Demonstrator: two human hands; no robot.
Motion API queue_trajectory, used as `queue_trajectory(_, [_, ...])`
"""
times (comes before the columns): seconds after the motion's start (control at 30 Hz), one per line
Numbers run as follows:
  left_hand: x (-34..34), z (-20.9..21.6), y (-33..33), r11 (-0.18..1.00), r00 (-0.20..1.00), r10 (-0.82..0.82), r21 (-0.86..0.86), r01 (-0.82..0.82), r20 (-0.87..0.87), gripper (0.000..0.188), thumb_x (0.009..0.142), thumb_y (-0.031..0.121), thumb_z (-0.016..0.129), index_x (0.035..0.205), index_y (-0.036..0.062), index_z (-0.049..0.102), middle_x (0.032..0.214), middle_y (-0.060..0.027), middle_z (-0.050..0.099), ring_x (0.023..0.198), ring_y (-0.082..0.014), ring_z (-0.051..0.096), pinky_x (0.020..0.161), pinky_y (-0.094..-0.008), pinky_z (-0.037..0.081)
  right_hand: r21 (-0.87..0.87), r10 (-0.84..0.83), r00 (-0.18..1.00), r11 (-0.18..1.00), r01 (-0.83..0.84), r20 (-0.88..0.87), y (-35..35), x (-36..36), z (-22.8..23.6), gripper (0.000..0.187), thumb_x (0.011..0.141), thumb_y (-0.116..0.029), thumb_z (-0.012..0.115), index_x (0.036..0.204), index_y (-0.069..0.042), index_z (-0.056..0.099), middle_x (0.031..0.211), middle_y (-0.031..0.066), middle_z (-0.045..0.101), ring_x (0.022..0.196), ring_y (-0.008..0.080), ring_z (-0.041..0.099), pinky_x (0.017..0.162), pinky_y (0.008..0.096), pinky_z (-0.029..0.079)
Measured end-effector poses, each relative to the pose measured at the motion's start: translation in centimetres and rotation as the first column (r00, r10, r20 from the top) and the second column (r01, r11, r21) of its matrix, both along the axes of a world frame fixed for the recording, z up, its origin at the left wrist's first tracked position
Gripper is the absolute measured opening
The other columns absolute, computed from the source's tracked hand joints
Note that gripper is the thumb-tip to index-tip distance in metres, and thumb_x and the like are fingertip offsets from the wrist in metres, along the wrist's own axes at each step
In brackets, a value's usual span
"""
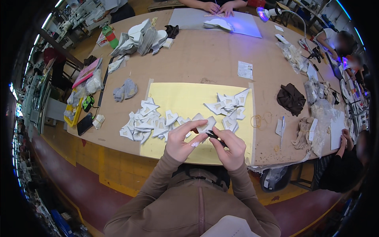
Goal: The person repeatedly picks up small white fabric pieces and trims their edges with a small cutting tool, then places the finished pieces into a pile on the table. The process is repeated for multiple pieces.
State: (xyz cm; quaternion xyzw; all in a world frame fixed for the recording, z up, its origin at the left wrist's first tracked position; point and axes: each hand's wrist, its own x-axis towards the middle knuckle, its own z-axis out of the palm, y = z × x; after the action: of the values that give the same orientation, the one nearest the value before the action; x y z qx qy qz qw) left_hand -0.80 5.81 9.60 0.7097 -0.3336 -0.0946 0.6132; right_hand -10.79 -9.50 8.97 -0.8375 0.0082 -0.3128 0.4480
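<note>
White cut-out piece (pixel 210 124) held just above the yellow sheet (pixel 181 94), close before the wearer. Left grip (pixel 181 139) pinching it, thumb against fingers; right grip (pixel 230 147) clenched round a small black tool (pixel 213 136), its tip at the piece's edge. Similar pieces heaped left (pixel 146 120) and right (pixel 226 103). Brown table (pixel 173 59) beneath; crumpled dark cloth (pixel 291 99) further right.

Black tool (pixel 216 139) partly hidden by fingers (pixel 226 137), far worker (pixel 226 8) cut off

Free lane up yellow sheet (pixel 177 96); white pieces (pixel 144 123) flank it.
</note>
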Motion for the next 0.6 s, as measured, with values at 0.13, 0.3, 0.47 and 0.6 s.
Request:
queue_trajectory(0.13, [0.0,-0.1,0.0,1.0,1.0,0.018,-0.013,-0.018,-0.024,0.037,0.082,0.011,0.076,0.118,0.0022,0.067,0.097,-0.0114,0.071,0.076,-0.018,0.064,0.071,-0.0302,0.052,0.08,-0.009,1.0,0.997,0.01,-0.017,0.6,0.3,0.4,0.035,0.077,0.007,0.075,0.111,0.005,0.067,0.081,0.0128,0.066,0.064,0.0169,0.06,0.056,0.0258,0.048])
queue_trajectory(0.3, [0.2,0.3,0.0,1.0,1.0,0.017,0.024,-0.018,0.022,0.037,0.082,0.01,0.077,0.117,0.0019,0.067,0.096,-0.0115,0.071,0.076,-0.0179,0.064,0.071,-0.0301,0.052,0.141,-0.019,0.999,0.99,0.024,-0.032,0.9,0.4,0.1,0.031,0.08,0.005,0.074,0.11,0.005,0.067,0.082,0.0128,0.066,0.065,0.0153,0.059,0.058,0.0251,0.047])
queue_trajectory(0.47, [0.1,0.6,-0.2,0.998,0.998,0.046,0.037,-0.048,0.042,0.037,0.081,0.008,0.076,0.116,0.0016,0.067,0.095,-0.0121,0.07,0.076,-0.0179,0.064,0.071,-0.0299,0.052,0.124,-0.026,0.998,0.992,0.032,-0.05,1.1,0.5,-0.1,0.03,0.082,0.005,0.072,0.111,0.005,0.066,0.085,0.0143,0.067,0.067,0.0197,0.066,0.055,0.0282,0.052])
queue_trajectory(0.6, [-0.1,0.7,-0.3,0.995,0.995,0.079,0.055,-0.082,0.067,0.036,0.081,0.007,0.076,0.115,0.0014,0.067,0.095,-0.0125,0.07,0.076,-0.0183,0.065,0.07,-0.0298,0.052,0.133,-0.048,0.997,0.99,0.057,-0.068,1.5,0.6,0.0,0.029,0.082,0.004,0.072,0.111,0.005,0.065,0.085,0.0141,0.067,0.064,0.0187,0.064,0.054,0.0284,0.05])
